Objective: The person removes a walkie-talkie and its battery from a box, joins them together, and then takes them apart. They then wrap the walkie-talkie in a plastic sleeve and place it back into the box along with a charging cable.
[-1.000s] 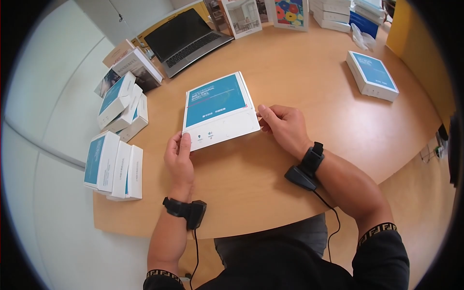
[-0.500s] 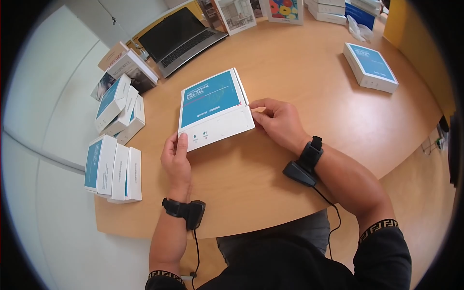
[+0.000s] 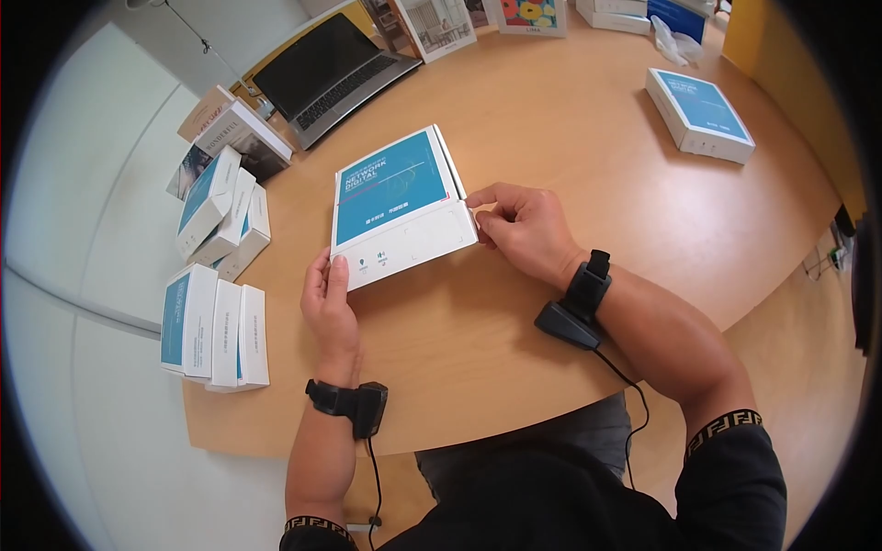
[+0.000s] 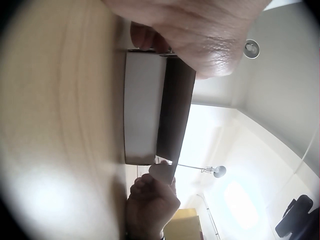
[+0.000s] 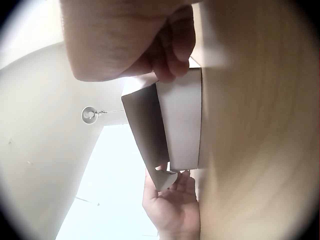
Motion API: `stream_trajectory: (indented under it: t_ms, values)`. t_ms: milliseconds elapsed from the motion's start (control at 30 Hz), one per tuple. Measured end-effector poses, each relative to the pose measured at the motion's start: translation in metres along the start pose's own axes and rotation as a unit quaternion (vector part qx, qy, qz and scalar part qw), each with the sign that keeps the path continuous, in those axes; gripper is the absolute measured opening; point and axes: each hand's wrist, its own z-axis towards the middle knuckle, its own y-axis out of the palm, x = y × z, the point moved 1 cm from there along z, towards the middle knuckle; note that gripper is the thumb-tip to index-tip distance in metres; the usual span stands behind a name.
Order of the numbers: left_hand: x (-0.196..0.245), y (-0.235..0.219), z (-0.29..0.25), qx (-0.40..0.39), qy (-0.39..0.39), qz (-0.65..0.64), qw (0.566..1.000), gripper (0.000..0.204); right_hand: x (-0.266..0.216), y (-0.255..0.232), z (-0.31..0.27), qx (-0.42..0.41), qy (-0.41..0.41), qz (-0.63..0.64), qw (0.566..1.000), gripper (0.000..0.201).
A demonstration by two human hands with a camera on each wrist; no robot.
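A white box with a blue cover [image 3: 390, 184] lies on the table, its front lid flap [image 3: 404, 253] sticking out toward the person. At the flap's left corner the left hand [image 3: 329, 308] grips with the thumb on top. The right hand [image 3: 533, 230] is at the right corner, index finger against the edge and the other fingers curled. A gap shows between the flap [image 4: 177, 107] and the box's white front wall [image 4: 142, 107] in the left wrist view. In the right wrist view a small rounded side tab [image 5: 165, 179] hangs by the left hand [image 5: 172, 212].
Stacked white boxes [image 3: 197, 321] stand on the left, with more boxes [image 3: 209, 202] and books [image 3: 243, 138] behind them. An open laptop [image 3: 335, 78] is at the back left. Another blue-topped box [image 3: 703, 115] lies at the right. Upright books [image 3: 436, 23] line the far edge.
The right hand's index finger has extended onto the box's right edge, while its thumb has moved lower. The left hand keeps its grip. The whole head view has shifted slightly.
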Motion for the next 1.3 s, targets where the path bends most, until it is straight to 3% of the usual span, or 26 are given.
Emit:
stream_trajectory:
  t_ms: [467,533,667,1033,1300]
  values:
    - [0.009,0.005,-0.002,-0.013,-0.004,-0.027,1.0,0.036,0.002,0.002,0.001,0.009,-0.011,-0.098,0.995,0.017]
    - [0.009,0.005,-0.002,-0.011,-0.003,-0.024,1.0,0.035,0.004,0.002,0.0,0.034,-0.063,-0.105,0.992,0.017]
    - [0.011,0.006,-0.004,-0.003,-0.003,-0.018,1.0,0.036,0.004,0.002,-0.001,0.037,-0.067,-0.109,0.991,0.017]
    - [0.009,0.005,-0.003,0.021,-0.013,-0.009,1.0,0.038,-0.005,-0.001,-0.011,-0.026,-0.113,-0.084,0.99,0.028]
    - [0.012,0.006,-0.005,0.016,-0.004,0.008,1.0,0.039,-0.017,0.0,-0.01,-0.062,-0.055,-0.12,0.989,0.038]
